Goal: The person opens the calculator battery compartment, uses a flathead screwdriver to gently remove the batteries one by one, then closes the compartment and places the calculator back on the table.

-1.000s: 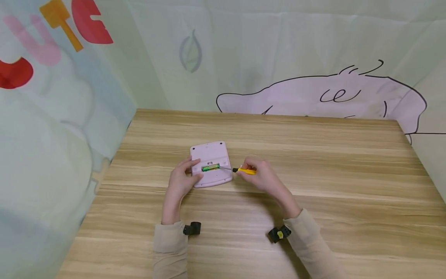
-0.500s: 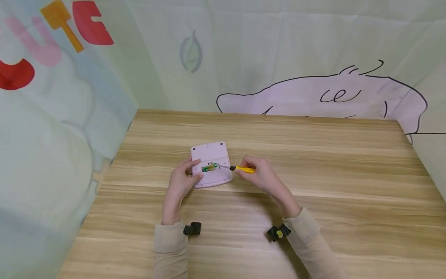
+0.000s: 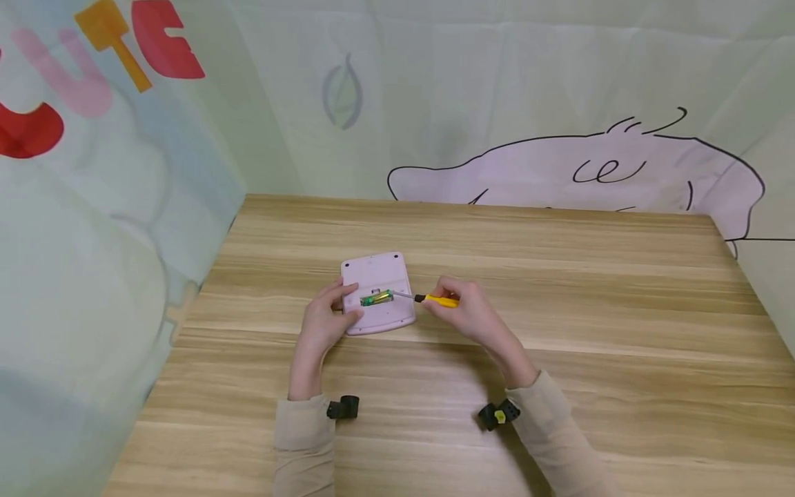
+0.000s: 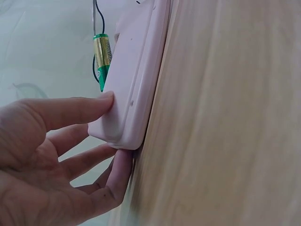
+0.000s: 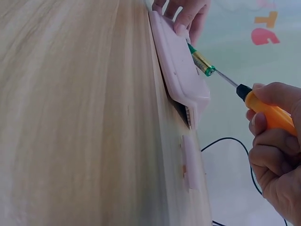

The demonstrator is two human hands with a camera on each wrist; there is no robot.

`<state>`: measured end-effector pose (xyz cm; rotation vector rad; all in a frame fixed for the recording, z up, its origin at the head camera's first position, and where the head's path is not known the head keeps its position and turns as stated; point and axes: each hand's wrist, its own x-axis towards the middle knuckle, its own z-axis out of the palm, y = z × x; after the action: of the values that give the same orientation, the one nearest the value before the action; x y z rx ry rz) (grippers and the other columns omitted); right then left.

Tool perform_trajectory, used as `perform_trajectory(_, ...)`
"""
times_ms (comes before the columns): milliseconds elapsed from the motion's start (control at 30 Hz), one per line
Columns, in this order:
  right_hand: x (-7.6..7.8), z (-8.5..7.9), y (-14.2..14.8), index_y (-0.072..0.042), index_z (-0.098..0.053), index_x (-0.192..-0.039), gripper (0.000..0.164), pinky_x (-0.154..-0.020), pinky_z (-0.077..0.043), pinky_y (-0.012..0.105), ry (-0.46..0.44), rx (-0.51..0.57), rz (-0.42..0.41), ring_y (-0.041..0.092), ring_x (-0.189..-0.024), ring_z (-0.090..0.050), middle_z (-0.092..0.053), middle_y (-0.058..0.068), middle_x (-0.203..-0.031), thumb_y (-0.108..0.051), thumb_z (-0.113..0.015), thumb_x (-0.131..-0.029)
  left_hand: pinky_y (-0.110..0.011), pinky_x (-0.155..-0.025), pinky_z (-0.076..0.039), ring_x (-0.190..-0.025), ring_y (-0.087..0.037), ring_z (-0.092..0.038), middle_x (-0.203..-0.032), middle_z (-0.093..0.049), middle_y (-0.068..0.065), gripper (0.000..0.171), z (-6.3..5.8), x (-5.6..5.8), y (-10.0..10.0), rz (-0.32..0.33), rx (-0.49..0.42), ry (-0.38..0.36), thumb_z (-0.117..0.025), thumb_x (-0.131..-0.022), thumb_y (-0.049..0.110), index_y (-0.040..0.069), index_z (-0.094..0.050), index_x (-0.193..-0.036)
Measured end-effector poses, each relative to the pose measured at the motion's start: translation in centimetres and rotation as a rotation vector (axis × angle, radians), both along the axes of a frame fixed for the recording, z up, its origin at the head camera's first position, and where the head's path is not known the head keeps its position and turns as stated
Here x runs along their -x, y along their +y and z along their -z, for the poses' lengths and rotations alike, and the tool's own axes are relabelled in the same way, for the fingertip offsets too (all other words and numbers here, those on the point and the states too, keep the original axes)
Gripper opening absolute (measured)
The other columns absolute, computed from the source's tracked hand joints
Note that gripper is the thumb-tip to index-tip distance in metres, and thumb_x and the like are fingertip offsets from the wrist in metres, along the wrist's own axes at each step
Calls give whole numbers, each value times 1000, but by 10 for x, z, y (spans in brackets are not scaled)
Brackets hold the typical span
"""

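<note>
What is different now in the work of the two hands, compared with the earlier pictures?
The battery has tipped: its end next to the screwdriver has risen out of the back of the pink device. Nothing was newly grasped or let go. The left hand still holds the pink device; the right hand still grips the screwdriver.

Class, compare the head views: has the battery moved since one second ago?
Yes: judged against the pink device, the battery has tipped, its end by the yellow-handled tool lifting up from the device.
</note>
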<state>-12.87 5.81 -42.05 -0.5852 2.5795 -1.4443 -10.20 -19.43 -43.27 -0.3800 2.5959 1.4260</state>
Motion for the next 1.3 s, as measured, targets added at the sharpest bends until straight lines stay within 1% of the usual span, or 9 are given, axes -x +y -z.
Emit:
perform_trajectory(400, -2, 6, 4, -10, -59, -73, 18, -56, -37, 19, 48, 19, 3, 13, -64, -47, -58, 1, -69, -13, -75, -82, -40, -94, -51, -116, -30, -55, -157, -32, -10, 51, 1, -2, 0, 4, -19, 8, -68, -84, 1, 5, -56, -134)
perform_trajectory(600, -4, 8, 5, -10, -60, -73, 18, -58, -39, 19, 36, 27, 21, 14, -65, -49, -59, 2, -70, -14, -74, -82, -39, -94, -50, -116, -29, -54, -157, -31, -9, 51, 1, -2, 0, 4, -18, 3, -67, -85, 2, 6, -56, -134)
perform_trajectory(767, -4, 9, 8, -10, -62, -78, 15, -61, -41, 21, 17, 13, 58, 14, -68, -50, -62, 3, -74, -17, -74, -84, -39, -94, -50, -115, -30, -53, -158, -30, -9, 51, 1, -1, 0, 7, -19, 2, -67, -85, 2, 7, -55, -135)
perform_trajectory(967, -4, 9, 11, -9, -65, -82, 16, -59, -40, 20, -20, 26, 112, 15, -68, -50, -67, 3, -76, -23, -73, -85, -37, -93, -51, -114, -29, -53, -158, -30, -9, 50, 1, -1, 0, 6, -20, 3, -67, -86, 2, 7, -55, -135)
perform_trajectory(1133, -4, 11, 14, -9, -65, -84, 17, -58, -37, 20, -29, 30, 158, 15, -67, -49, -66, 4, -74, -25, -71, -86, -35, -91, -51, -114, -29, -54, -157, -31, -9, 50, 2, -1, 0, 5, -20, 3, -66, -86, 2, 7, -56, -134)
perform_trajectory(1300, -4, 13, 17, -7, -65, -88, 16, -62, -39, 21, -27, 38, 184, 16, -71, -50, -65, 6, -77, -23, -69, -88, -33, -89, -51, -113, -29, -53, -158, -31, -8, 50, 2, -1, -1, 6, -16, 0, -66, -86, 2, 8, -56, -134)
